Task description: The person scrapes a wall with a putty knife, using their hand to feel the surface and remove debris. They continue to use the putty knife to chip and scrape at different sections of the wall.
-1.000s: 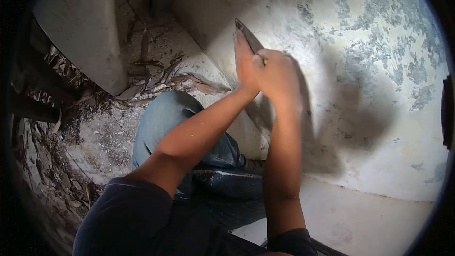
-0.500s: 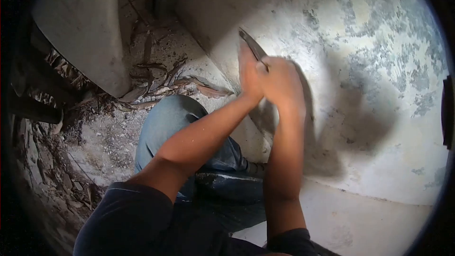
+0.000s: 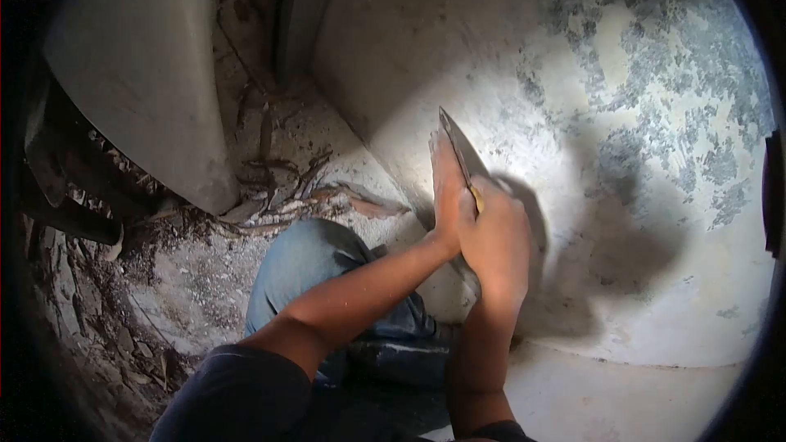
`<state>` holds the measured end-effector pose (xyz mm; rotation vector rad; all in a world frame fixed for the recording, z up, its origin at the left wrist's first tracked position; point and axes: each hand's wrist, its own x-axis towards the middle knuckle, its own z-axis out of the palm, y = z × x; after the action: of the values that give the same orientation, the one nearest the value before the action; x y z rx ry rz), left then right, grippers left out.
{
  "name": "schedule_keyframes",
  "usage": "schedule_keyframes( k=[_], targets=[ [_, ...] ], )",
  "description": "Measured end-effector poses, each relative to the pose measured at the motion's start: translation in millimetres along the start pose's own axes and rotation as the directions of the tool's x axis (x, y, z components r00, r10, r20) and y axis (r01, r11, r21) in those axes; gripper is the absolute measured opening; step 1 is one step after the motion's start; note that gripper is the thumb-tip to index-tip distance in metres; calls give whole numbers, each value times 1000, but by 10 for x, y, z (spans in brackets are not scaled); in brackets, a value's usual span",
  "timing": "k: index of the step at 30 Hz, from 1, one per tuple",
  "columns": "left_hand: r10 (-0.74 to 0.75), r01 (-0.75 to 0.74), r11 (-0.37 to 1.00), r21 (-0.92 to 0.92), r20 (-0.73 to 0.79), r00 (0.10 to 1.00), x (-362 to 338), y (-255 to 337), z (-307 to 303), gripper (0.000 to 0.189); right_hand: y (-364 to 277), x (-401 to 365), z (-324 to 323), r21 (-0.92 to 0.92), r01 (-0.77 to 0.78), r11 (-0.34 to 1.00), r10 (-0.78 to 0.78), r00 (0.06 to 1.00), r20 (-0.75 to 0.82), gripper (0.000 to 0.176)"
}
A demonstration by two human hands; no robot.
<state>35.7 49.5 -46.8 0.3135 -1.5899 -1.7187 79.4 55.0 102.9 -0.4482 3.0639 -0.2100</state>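
Flat grey pointed blade (image 3: 465, 151): metallic look, smooth, dull. Yellow handle (image 3: 477, 199): material indeterminable. White wall with grey patches (image 3: 679, 106): matt, mottled, locally rough. Pale grey curved panel (image 3: 139, 82): smooth, low sheen. Debris-covered grey floor (image 3: 192, 278): coarse, dusty. Faded blue trousers (image 3: 307, 266): denim-like cloth. Black sleeve (image 3: 237, 389): matt cloth.

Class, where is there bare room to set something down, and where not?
The smooth pale strip below the patchy surface, right of the right arm, looks bare; its slope is unclear. Crowded: the littered ground left of the knee, and around left hand, right hand and blade.
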Motion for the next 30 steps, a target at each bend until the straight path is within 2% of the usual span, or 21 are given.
schedule_keyframes(
  k=[6,13,16,19,23,25,30],
  targets=[
    [64,-64,998,14,4,998,7,57,-20,90,59,-77,-52,101,-90,991,86,995,45,35],
    [53,-54,998,21,30,998,17,70,-45,84,134,-136,40,164,-73,984,75,997,-9,35],
    [47,-50,998,43,55,997,-15,79,-36,82,222,-179,100,212,5,977,16,995,-94,35],
    [41,-43,998,43,45,998,-22,98,-3,81,266,-183,88,168,-22,985,31,998,-52,36],
    [22,-25,998,58,52,998,-37,79,1,80,338,-186,132,209,13,978,1,998,-68,36],
    [63,-67,995,71,59,996,-33,53,-14,81,332,-169,142,238,22,971,-6,998,-69,36],
    [40,-44,995,87,46,998,-9,95,3,82,251,-172,88,270,-34,962,50,997,-53,36]
  ],
)
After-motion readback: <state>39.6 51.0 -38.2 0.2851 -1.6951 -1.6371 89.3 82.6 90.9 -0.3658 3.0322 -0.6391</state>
